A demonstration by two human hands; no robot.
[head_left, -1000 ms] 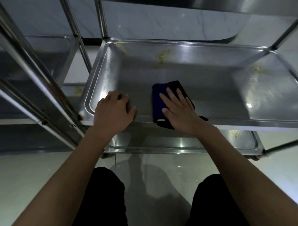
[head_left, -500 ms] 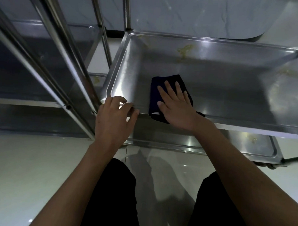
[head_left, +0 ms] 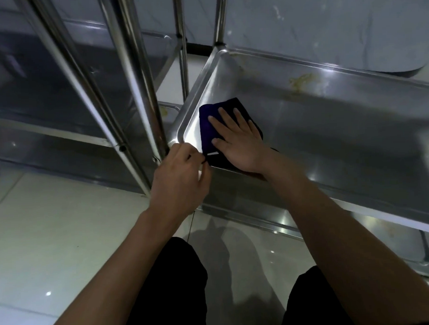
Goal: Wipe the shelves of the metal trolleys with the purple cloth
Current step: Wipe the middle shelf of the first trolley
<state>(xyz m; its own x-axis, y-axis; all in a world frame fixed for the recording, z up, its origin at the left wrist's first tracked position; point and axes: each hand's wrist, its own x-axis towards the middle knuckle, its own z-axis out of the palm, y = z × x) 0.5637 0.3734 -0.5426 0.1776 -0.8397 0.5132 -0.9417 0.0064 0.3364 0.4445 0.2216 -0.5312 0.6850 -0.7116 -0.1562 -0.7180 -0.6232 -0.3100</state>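
Pale glossy floor tiles surround the steel trolley whose shallow stainless middle shelf (head_left: pixel 329 124) carries the folded purple cloth (head_left: pixel 208 128) in its near-left corner, long axis running away from the person, pressed under the flat, straight-fingered right hand (head_left: pixel 239 142), while the curled left hand (head_left: pixel 182 180) grips the rim beside it.

A steel trolley shelf (head_left: pixel 329 134) with a raised rim carries a folded purple cloth (head_left: pixel 208 128) in its near left corner. Yellowish smears (head_left: pixel 300 81) mark its far side.
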